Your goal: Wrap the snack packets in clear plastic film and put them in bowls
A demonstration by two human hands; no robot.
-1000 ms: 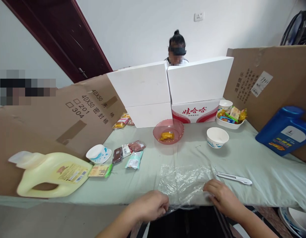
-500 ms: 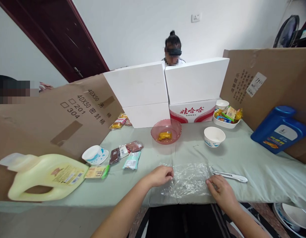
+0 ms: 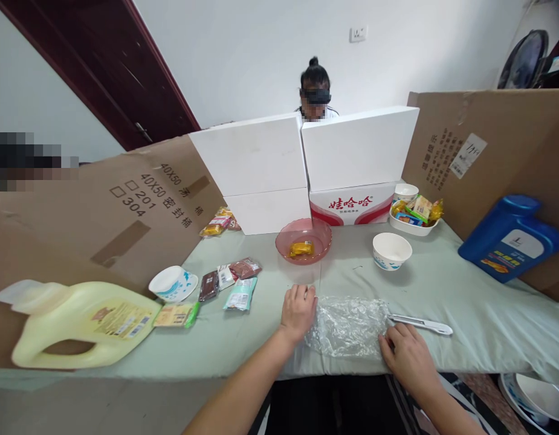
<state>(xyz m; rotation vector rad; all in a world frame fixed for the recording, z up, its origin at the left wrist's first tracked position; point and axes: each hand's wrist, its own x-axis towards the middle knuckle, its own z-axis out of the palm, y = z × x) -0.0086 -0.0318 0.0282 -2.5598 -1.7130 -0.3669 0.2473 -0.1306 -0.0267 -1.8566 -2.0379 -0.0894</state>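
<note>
A crinkled clear plastic bag lies flat on the cloth near the front edge of the table. My left hand rests on its left edge, fingers curled down and closed, the fingertips partly hidden. At the lower right edge of the bag, my right hand has its fingers bent and closed, thumb against the plastic. A white utility knife lies just beyond my right hand. Farther back stands a pink translucent bowl with a yellow-wrapped snack in it.
Snack packets, a tipped paper bowl and a pale yellow jug lie left. To the right are a paper bowl, a white snack dish and a blue bottle. White boxes stand before a person.
My left hand has turned and moved slightly away from me, its fingers now curled down over the bag's left side. The bag's left edge has drawn in a little. My right hand has barely shifted.
</note>
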